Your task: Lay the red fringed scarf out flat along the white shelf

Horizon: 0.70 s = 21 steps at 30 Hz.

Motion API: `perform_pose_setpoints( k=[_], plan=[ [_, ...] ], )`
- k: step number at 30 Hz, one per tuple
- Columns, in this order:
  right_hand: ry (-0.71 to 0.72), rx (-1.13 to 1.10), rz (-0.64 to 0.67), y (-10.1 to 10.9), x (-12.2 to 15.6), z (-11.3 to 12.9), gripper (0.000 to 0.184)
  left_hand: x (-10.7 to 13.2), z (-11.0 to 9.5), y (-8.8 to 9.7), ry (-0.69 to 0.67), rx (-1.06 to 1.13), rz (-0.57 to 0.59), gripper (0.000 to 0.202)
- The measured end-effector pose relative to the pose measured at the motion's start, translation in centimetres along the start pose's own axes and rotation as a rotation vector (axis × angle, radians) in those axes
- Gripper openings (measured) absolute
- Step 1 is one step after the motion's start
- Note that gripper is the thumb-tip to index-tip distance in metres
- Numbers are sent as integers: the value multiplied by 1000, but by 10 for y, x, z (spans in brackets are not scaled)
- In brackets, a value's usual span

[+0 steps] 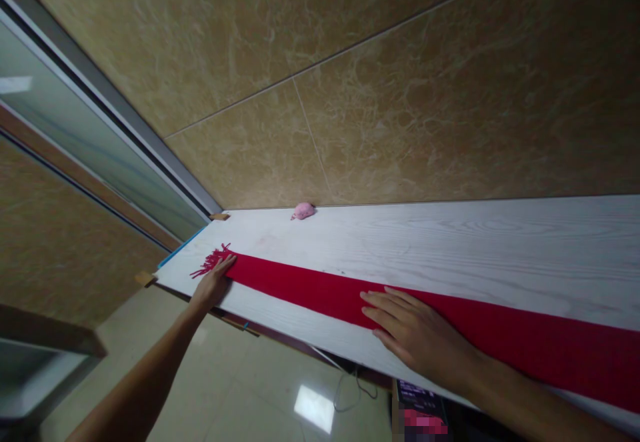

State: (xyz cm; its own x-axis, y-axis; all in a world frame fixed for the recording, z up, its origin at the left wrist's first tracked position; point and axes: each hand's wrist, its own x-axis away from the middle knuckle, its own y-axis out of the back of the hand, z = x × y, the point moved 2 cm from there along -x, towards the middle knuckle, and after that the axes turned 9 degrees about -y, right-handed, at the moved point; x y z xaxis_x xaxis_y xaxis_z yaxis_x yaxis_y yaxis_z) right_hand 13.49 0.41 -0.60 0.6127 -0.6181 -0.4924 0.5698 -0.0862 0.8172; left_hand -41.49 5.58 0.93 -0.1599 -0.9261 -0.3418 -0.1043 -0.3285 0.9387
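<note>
A long red scarf (pixel 310 293) lies stretched flat along a white wood-grain table (pixel 475 249), with its fringe (pixel 210 264) spread at the far left end. Beside that fringe, my left hand (pixel 216 283) rests on the scarf's end, fingers extended over the cloth. My right hand (pixel 405 325) lies flat on the middle of the scarf, its fingers spread and pointing left. Neither hand grips the cloth. The scarf's right end runs out of view.
A small pink object (pixel 303 211) sits against the marbled tile wall (pixel 400 109) at the table's back edge. Brown pieces (pixel 145 279) mark the left corners. Below the front edge are a cable (pixel 345 399) and a dark box or screen (pixel 420 399). A glass panel (pixel 100 115) stands left.
</note>
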Motion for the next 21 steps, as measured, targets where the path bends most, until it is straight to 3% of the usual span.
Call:
perform_pose_setpoints(
  k=[6, 21],
  plan=[
    [32, -28, -131, 5, 4, 2, 26, 11, -5, 0, 48, 55, -136, 70],
    [29, -35, -61, 5, 4, 3, 38, 25, -8, 0, 199, 110, -320, 49]
  ],
)
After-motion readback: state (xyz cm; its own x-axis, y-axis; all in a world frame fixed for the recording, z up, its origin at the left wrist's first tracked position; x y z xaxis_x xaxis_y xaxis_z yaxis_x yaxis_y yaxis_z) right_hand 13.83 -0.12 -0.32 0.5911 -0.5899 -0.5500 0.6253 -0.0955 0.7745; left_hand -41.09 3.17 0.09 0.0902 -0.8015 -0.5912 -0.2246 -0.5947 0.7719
